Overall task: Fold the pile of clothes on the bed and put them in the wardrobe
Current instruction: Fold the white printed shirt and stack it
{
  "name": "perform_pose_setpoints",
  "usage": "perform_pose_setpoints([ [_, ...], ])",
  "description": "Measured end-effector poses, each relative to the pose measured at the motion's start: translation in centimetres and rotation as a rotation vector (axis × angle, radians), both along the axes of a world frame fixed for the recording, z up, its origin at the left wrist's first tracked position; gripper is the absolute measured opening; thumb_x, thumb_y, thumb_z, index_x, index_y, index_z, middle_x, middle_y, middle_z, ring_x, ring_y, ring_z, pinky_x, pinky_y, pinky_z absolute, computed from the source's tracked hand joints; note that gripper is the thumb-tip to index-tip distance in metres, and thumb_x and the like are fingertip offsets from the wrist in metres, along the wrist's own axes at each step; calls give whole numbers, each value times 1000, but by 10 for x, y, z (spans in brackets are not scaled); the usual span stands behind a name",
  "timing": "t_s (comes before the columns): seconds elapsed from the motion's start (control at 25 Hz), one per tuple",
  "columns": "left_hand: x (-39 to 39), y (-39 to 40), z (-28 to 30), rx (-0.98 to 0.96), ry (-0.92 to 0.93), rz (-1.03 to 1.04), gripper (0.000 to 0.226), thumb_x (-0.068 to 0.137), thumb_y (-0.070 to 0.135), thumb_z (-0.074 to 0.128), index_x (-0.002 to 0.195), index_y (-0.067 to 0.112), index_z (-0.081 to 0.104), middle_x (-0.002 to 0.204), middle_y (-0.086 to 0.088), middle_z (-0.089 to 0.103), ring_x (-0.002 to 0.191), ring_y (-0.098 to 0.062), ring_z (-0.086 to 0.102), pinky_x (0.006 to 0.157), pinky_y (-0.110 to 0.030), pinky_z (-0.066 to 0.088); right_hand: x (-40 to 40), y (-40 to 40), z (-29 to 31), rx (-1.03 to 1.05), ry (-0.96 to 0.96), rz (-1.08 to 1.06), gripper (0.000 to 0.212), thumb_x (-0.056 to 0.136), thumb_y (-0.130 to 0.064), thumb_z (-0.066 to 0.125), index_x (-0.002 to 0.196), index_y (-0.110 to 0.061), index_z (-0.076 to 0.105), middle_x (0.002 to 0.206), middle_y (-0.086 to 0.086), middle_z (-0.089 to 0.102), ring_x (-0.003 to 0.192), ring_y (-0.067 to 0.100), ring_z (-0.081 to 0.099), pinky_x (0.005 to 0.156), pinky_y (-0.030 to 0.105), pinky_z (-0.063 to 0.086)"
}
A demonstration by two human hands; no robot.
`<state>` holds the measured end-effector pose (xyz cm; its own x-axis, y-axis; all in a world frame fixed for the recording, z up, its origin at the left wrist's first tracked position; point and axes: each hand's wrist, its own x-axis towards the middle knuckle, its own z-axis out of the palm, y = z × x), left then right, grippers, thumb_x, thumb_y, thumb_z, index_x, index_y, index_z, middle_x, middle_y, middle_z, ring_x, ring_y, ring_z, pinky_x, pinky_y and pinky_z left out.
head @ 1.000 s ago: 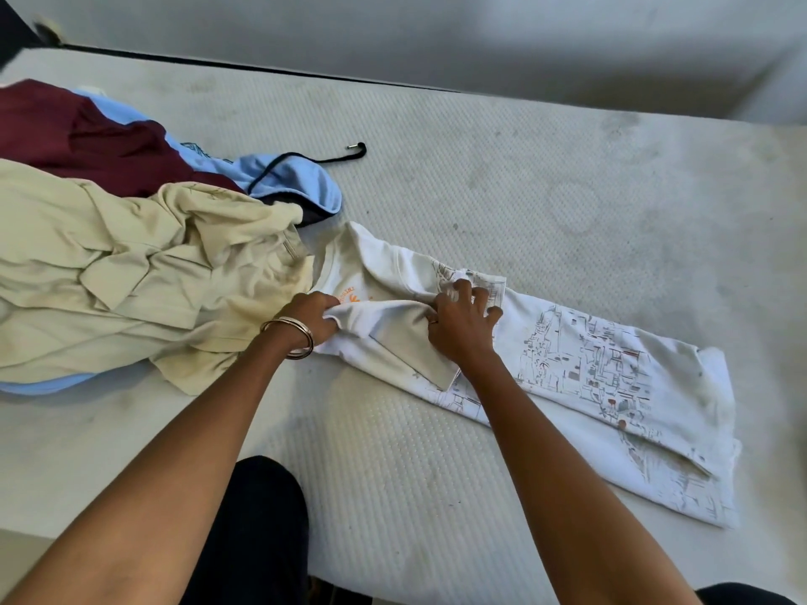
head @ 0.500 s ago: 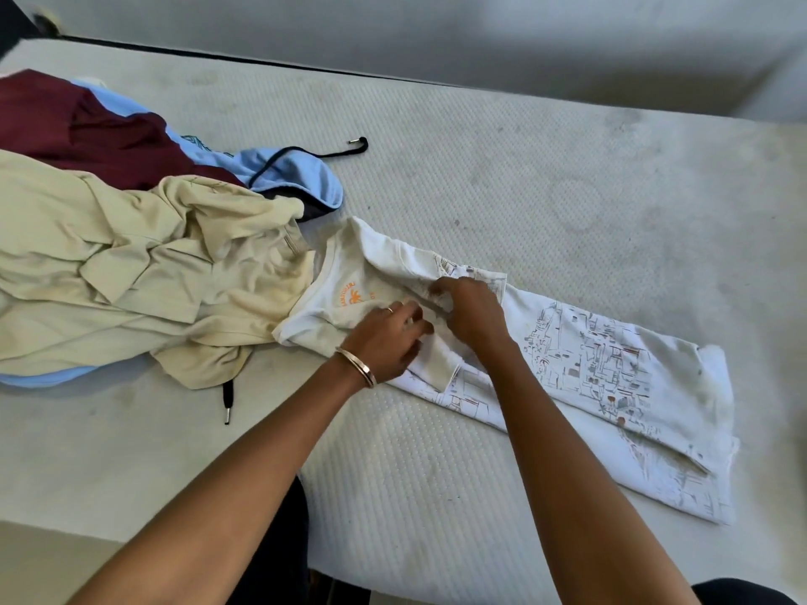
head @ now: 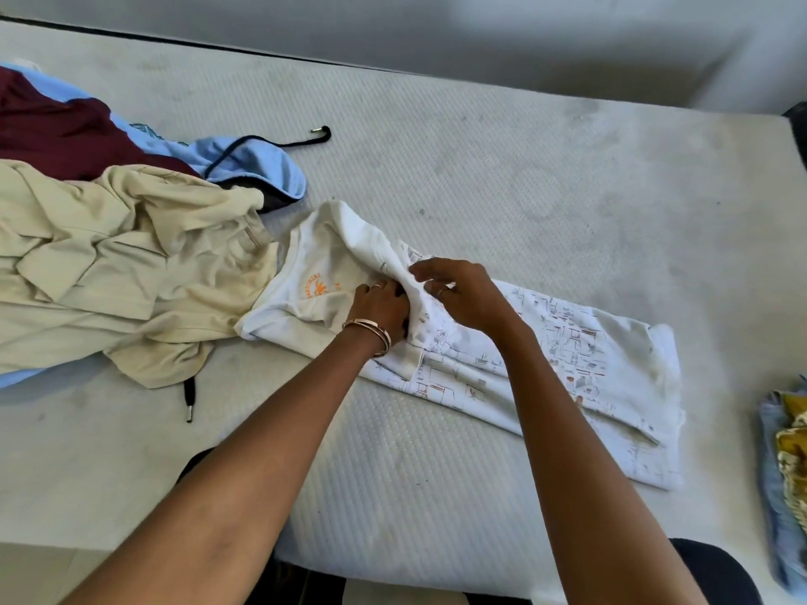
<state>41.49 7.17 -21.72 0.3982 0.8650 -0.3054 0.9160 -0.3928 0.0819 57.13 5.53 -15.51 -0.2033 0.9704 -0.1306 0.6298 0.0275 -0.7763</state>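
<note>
White shirt [head: 546, 355] amid bare mattress [head: 502, 168]

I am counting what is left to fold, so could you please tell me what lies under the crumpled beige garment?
Under the crumpled beige garment, a maroon garment and light blue hooded top show; anything deeper is covered.
</note>
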Motion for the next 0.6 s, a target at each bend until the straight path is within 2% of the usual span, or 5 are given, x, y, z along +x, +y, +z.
perform_pose_setpoints([
  [0.08,4,3,1,-18,43,0,44,86,23,58,129,15,52,123,-9,57,118,-28,50,97,-43,31,22,-21,-10,-5,28,-183,27,85,-1,69,110,-13,70,99,0,72,91,15,68,85,24,53],
  [0.2,13,5,8,-85,19,66,27,84,12,57,111,13,62,113,-9,63,113,-30,53,96,-42,30,62,-61,-29,-148,-279,-217,45,76,-27,82,116,-25,63,106,-10,59,107,17,51,90,40,44],
  [0.4,18,9,9,42,-559,510,37,82,4,54,118,11,61,122,-16,58,117,-39,49,88,-46,38,86,-109,-57,-99,-580,-332,62,75,-40,79,128,-28,51,126,0,45,121,26,34,95,46,28],
  [0.48,16,7,6,-65,-377,447,45,84,10,58,129,15,53,129,-14,52,123,-38,44,94,-48,36,91,-113,-66,-82,-635,-335,62,76,-36,77,131,-26,51,128,1,46,121,29,36,96,49,27],
  [0.6,10,4,1,-69,-46,301,51,83,21,63,131,14,48,130,-11,50,125,-33,40,101,-48,29,97,-113,-73,66,-673,-415,47,74,-5,61,120,-17,61,108,6,62,106,34,52,87,48,32],
])
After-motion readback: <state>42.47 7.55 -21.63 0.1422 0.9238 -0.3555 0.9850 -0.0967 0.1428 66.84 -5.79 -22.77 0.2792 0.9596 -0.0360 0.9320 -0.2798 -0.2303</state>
